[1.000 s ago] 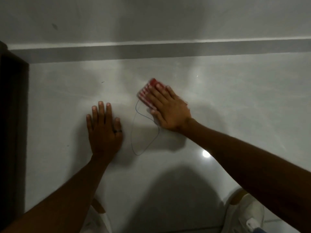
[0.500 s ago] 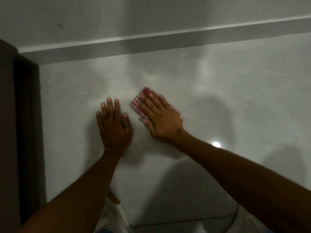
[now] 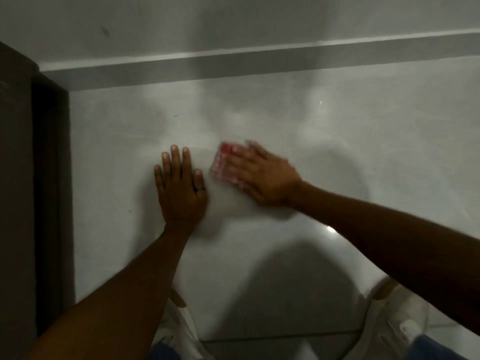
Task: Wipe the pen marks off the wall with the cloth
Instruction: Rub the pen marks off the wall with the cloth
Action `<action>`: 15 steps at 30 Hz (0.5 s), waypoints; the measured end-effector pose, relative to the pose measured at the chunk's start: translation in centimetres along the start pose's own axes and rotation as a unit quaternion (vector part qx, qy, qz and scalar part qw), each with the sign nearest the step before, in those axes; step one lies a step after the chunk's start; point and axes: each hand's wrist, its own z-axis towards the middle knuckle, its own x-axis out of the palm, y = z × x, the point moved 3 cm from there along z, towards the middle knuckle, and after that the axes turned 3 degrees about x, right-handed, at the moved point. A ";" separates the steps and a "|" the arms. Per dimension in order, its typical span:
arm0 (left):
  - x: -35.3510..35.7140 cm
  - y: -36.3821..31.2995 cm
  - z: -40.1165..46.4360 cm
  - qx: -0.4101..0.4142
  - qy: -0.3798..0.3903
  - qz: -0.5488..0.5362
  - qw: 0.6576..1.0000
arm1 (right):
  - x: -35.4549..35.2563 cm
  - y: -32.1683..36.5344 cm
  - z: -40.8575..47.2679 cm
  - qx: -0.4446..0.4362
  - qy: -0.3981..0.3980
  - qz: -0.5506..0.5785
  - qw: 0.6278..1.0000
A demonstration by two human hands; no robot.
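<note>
My right hand presses a red-and-white cloth flat against the pale glossy wall; both are blurred by motion. Most of the cloth lies hidden under my fingers. My left hand rests flat on the wall just left of the cloth, fingers apart, a dark ring on one finger, holding nothing. No looped pen line shows between my hands now. A small dark fleck sits on the wall above my left hand.
A dark door frame runs down the left edge. A grey horizontal band crosses the wall above my hands. My white shoes and the tiled floor show at the bottom.
My right hand swept the cloth down and left over the looped pen line, then sideways. The line has shrunk from a large loop to nothing visible. My left hand stayed on the wall.
</note>
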 end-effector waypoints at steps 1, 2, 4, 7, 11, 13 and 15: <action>0.0 0.0 0.0 -0.001 0.001 -0.003 1.000 | -1.1 -2.0 1.6 0.056 -0.007 -0.008 0.998; 0.0 0.0 0.0 -0.001 0.002 -0.006 1.000 | -2.2 -4.0 2.9 0.115 -0.019 -0.003 0.993; -0.1 0.0 0.1 0.001 0.002 -0.008 1.000 | -3.9 -7.9 3.7 0.234 -0.041 0.028 0.971; 0.0 -0.1 0.2 0.002 0.005 -0.006 1.000 | -3.8 -10.8 -0.3 0.360 -0.079 0.038 0.929; -0.2 -0.1 0.1 0.000 0.007 -0.013 1.000 | -1.8 -7.8 -9.3 0.504 -0.124 0.045 0.853; -0.1 0.0 0.1 0.002 0.006 -0.016 1.000 | -0.2 -3.7 -13.3 0.501 -0.119 0.041 0.856; 0.1 0.1 0.1 0.001 0.003 -0.015 1.000 | 1.9 1.7 -16.3 0.440 -0.089 0.042 0.893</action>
